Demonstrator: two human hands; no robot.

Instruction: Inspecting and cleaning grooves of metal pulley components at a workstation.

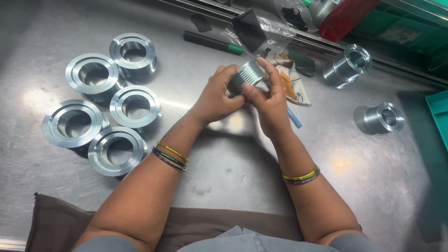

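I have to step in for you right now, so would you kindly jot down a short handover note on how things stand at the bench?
Left hand: closed around a ribbed metal part, held above the steel table.
Right hand: fingers on the same part from the other side.
Five flanged metal rings stand grouped at the left of the table.
Two more ribbed parts lie at the right: one near the rail, one closer.
A green-tipped marker, clear plastic bags and a brown cloth at the near edge are also there.
How far the work has got cannot be told from this view.
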